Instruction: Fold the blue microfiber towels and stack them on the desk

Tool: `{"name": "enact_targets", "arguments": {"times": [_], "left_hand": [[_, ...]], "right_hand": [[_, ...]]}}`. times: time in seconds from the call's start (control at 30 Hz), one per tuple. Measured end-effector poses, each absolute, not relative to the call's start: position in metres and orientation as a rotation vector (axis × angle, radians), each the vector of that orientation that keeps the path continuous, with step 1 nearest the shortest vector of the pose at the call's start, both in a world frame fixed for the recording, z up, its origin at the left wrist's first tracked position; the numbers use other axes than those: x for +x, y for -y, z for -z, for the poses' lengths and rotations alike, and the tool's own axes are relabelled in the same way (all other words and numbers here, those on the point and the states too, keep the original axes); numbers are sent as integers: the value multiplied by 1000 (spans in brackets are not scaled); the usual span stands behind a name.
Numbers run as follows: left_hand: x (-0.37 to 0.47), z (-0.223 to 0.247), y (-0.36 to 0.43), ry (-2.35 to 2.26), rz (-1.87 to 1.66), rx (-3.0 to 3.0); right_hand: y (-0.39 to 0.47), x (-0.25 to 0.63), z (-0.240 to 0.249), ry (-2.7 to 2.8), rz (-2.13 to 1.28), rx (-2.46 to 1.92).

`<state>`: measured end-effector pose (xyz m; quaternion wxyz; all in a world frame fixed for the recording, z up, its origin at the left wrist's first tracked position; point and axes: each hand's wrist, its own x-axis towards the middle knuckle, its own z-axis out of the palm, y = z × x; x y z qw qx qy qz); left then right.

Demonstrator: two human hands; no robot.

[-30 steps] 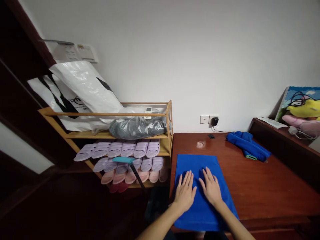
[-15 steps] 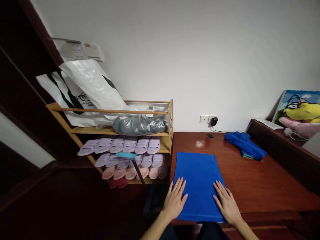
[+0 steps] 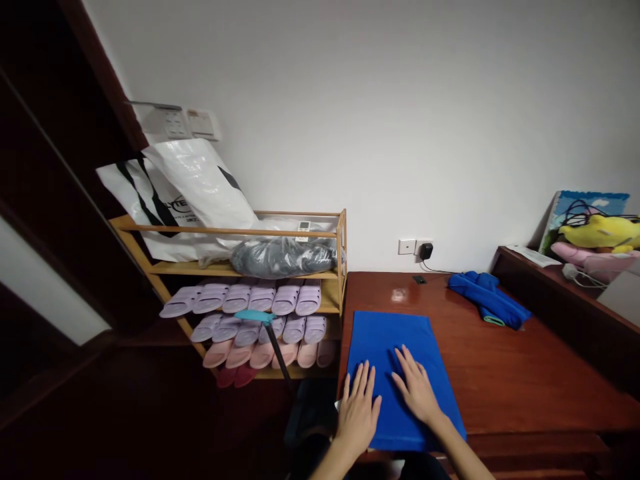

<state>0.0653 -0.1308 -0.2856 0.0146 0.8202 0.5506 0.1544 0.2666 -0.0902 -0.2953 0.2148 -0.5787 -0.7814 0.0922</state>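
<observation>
A blue cloth, folded into a neat flat rectangle, lies at the left front of the brown table. My left hand rests on its left part with the fingers stretched out. Over its middle, my right hand is spread, palm down; I cannot tell whether all of it touches the fabric. Neither hand grips anything. Farther back on the table, a second blue cloth item with a green-edged opening lies loosely bunched.
To the left, a wooden rack holds several purple slippers and pink slippers, with white bags on top. A black plug sits in the wall socket. A raised ledge with a yellow plush toy borders the table's right.
My right hand has moved left from the cloth's right edge to its middle. My left hand has shifted slightly right and nearer to me. The view has tilted a little upward.
</observation>
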Motion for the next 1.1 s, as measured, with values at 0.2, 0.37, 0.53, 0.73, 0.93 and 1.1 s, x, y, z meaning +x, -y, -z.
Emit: {"name": "enact_targets", "arguments": {"times": [0.2,0.37,0.53,0.73,0.93,1.1], "left_hand": [[57,292,128,-1677,-449,2580],[52,296,130,-1711,-453,2592],[48,294,130,-1692,-465,2605],[48,291,128,-1674,-458,2594],[45,292,131,-1668,-424,2593],[41,298,135,-1639,-380,2532]], "right_hand": [[38,245,308,2308,-201,-1642],[1,321,325,2157,-95,-1985],[-21,379,331,2007,-90,-2199],[-40,331,326,1972,54,-2108],[-54,317,330,2026,-90,-2172],[-61,351,329,2016,-134,-2231]]}}
